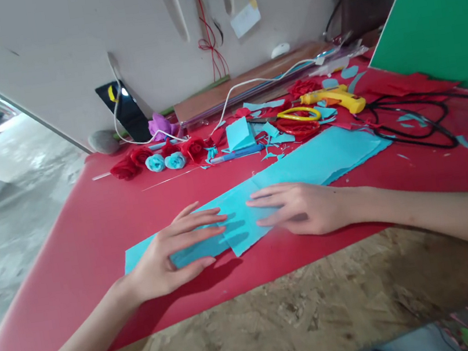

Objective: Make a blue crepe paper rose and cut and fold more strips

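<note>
Left hand (171, 255) was laid palm down on the blue paper strip (328, 155), fingers stretched out nearly straight and slightly spread, pointing toward the right; nothing was gripped, the paper only being pressed flat. Its forearm was brought in from the near left corner of the surface, the wrist bent a little upward. The right hand (300, 209) was likewise laid flat and spread on the same strip, fingers pointing left, so that the fingertips of the two hands were nearly met over a fold or overlap in the paper. Its forearm was stretched in low from the right edge.

The strip was spread slantwise across the red sheet (73, 246), close to that sheet's near edge, with its wider end running toward the far right. The red sheet was carried by a chipboard table (302, 312), bare along the near edge.

Toward the far edge, red and blue paper roses (157, 160), a blue pen (237, 153), scissors (298, 119) and a yellow glue gun (334, 99) were seen among paper scraps. A green sheet (435, 22) was propped at the far right corner.
</note>
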`<act>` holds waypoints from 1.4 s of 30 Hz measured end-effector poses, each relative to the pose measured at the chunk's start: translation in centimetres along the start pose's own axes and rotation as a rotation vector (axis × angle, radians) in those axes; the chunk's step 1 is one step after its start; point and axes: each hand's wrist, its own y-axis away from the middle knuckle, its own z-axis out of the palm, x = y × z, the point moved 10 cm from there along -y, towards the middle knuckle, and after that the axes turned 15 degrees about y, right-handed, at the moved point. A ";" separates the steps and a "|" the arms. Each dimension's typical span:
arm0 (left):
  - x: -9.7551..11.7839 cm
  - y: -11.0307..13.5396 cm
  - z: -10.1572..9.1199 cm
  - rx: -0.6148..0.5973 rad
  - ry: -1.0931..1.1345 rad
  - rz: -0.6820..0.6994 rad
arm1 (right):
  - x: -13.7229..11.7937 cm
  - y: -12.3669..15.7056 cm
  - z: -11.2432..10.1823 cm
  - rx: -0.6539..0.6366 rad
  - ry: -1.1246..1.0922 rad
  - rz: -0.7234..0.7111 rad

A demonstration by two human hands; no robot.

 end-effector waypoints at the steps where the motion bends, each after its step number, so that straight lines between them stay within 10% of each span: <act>1: 0.2 -0.1 0.1 -0.010 -0.073 0.005 | 0.0 0.0 0.0 0.005 -0.001 -0.003; 5: 1.2 -0.6 2.2 -0.157 -0.306 0.053 | 0.0 0.0 -0.2 0.015 -0.012 0.001; 18: 1.5 -3.1 2.6 -0.088 -0.490 0.217 | 0.0 0.0 -0.4 0.012 -0.028 0.021; 27: -0.1 -2.0 0.0 -0.023 -0.340 0.161 | 1.5 0.3 -2.0 0.188 0.133 0.144; 42: -0.3 -2.7 -3.3 -0.010 -0.303 0.078 | -0.1 -2.0 -0.2 -0.014 0.250 0.054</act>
